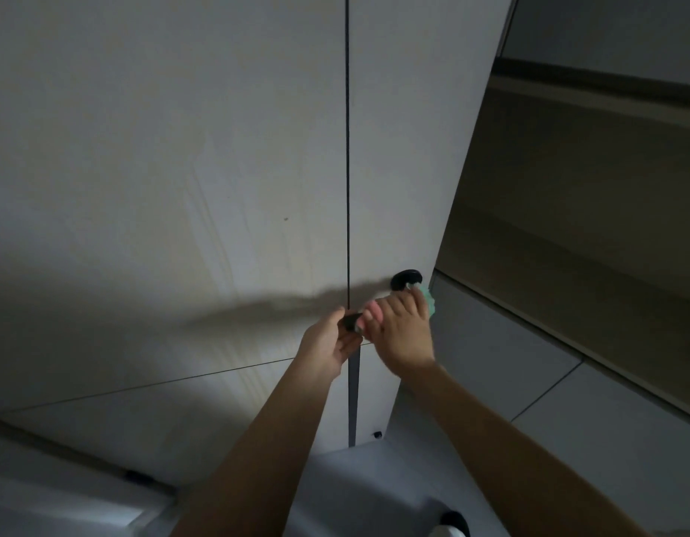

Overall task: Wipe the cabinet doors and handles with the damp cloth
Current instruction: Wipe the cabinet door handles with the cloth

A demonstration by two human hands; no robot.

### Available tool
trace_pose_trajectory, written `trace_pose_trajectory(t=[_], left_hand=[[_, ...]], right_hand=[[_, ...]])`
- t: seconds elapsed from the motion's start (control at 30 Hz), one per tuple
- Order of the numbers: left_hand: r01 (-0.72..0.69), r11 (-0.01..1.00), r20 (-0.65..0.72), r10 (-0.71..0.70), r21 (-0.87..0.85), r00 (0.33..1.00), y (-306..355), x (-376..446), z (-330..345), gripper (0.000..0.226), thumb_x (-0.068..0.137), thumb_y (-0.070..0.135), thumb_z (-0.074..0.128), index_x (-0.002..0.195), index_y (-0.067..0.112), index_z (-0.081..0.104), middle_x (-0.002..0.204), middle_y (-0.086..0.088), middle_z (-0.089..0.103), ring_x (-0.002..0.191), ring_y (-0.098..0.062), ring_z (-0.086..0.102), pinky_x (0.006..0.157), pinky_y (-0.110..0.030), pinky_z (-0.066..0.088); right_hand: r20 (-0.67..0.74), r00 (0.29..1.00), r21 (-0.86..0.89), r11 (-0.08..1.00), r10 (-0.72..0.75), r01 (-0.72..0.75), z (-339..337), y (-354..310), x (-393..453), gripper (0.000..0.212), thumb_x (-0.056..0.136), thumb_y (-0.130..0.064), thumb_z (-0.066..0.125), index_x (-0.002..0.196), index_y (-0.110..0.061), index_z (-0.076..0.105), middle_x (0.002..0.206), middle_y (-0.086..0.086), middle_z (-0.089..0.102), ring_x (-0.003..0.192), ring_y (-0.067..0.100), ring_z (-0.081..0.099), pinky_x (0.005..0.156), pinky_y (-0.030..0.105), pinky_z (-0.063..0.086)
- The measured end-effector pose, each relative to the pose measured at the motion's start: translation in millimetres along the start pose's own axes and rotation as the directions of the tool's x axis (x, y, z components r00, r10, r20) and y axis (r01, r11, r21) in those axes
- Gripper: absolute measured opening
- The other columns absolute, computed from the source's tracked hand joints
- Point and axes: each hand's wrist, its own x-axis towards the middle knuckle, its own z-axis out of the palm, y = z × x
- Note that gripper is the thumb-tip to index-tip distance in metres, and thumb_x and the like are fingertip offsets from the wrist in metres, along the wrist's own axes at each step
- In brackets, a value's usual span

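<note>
- L hand (327,339) curled round dark knob (351,321) of left door (180,188), just left of the seam.
- R hand (399,331) bunching green cloth (428,302), fingers closed on it.
- Cloth tip touching second black knob (406,280) on right door (405,149), up and to the right of R hand.
- R hand nearer that knob; next wipe prob. there, short reach up-right.

Dim light is falling across a pale floor (358,494), while a brighter patch (bluish) is glowing at lower left; a brown wall (591,242) is receding at right.
</note>
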Motion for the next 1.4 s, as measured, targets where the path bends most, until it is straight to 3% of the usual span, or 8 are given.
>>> trace_pose_trajectory(t=[0.2,0.4,0.6,0.77,0.97,1.17,1.3,1.4], left_hand=[[-0.032,0.998,0.034,0.034,-0.045,0.999,-6,-4,4,0.016,0.094,0.011,0.055,0.084,0.001,0.062,0.067,-0.01,0.069,0.064,-0.017,0.066,0.064,-0.027,0.054],[-0.011,0.998,0.038,0.013,-0.061,0.999,-5,-6,-2,0.016,0.096,0.011,0.051,0.091,0.0,0.062,0.082,-0.016,0.066,0.063,-0.016,0.067,0.056,-0.024,0.055],[-0.022,0.997,0.002,0.022,-0.079,1.0,-5,-5,-2,0.025,0.095,0.014,0.055,0.112,-0.005,0.057,0.09,-0.017,0.067,0.078,-0.02,0.066,0.056,-0.023,0.054],[-0.049,0.998,-0.05,0.047,-0.041,0.998,-9,-5,-2,0.02,0.096,0.015,0.053,0.106,-0.003,0.057,0.087,-0.016,0.065,0.075,-0.019,0.065,0.059,-0.023,0.053],[-0.1,0.995,-0.167,0.096,-0.017,0.981,-17,-11,6,0.018,0.095,0.017,0.055,0.102,0.001,0.056,0.092,-0.016,0.064,0.077,-0.017,0.065,0.057,-0.019,0.054],[-0.206,0.977,-0.32,0.18,-0.049,0.93,-33,-24,21,0.013,0.096,0.012,0.051,0.101,0.002,0.056,0.086,-0.015,0.061,0.074,-0.018,0.062,0.063,-0.023,0.05],[-0.28,0.957,-0.421,0.223,-0.079,0.879,-46,-35,28,0.01,0.094,0.008,0.052,0.094,0.004,0.062,0.09,-0.015,0.061,0.081,-0.019,0.062,0.07,-0.024,0.052],[-0.354,0.935,-0.486,0.296,-0.029,0.822,-59,-45,33,0.019,0.096,0.007,0.048,0.105,0.002,0.063,0.085,-0.012,0.06,0.074,-0.016,0.06,0.074,-0.025,0.05]], right_hand=[[-0.008,0.997,0.078,0.994,0.077,-0.076,0,-10,-3,0.039,0.094,-0.035,0.034,0.089,-0.016,0.068,0.096,0.005,0.069,0.111,0.031,0.057,0.111,0.04,0.015],[-0.017,0.968,0.009,0.968,-0.252,0.252,-1,19,-2,0.05,0.101,-0.041,0.022,0.098,-0.018,0.066,0.093,0.003,0.068,0.1,0.027,0.062,0.109,0.04,0.023],[-0.101,0.992,0.113,0.99,-0.074,0.085,8,13,-4,0.031,0.092,-0.032,0.042,0.094,-0.016,0.068,0.098,0.003,0.068,0.113,0.032,0.057,0.111,0.043,0.019],[-0.051,0.936,0.018,0.936,-0.35,0.351,8,48,1,0.035,0.092,-0.037,0.042,0.112,-0.022,0.067,0.106,-0.002,0.068,0.116,0.024,0.054,0.111,0.039,0.02],[-0.143,0.977,0.34,0.919,-0.157,0.198,14,47,-16,0.034,0.094,-0.026,0.046,0.119,-0.013,0.066,0.123,0.002,0.064,0.127,0.023,0.046,0.108,0.031,0.026],[-0.232,0.925,0.403,0.836,-0.3,0.372,-5,65,-18,0.03,0.092,-0.025,0.05,0.11,-0.016,0.071,0.111,-0.003,0.07,0.107,0.017,0.053,0.079,0.032,0.041],[-0.215,0.894,0.53,0.722,-0.393,0.445,-25,75,-25,0.023,0.088,-0.015,0.058,0.105,-0.01,0.073,0.108,0.0,0.071,0.096,0.008,0.056,0.085,0.01,0.043],[-0.202,0.873,0.611,0.639,-0.445,0.467,-44,90,-31,0.025,0.094,-0.023,0.054,0.105,-0.009,0.072,0.094,0.001,0.071,0.081,0.008,0.056,0.075,0.013,0.049]])
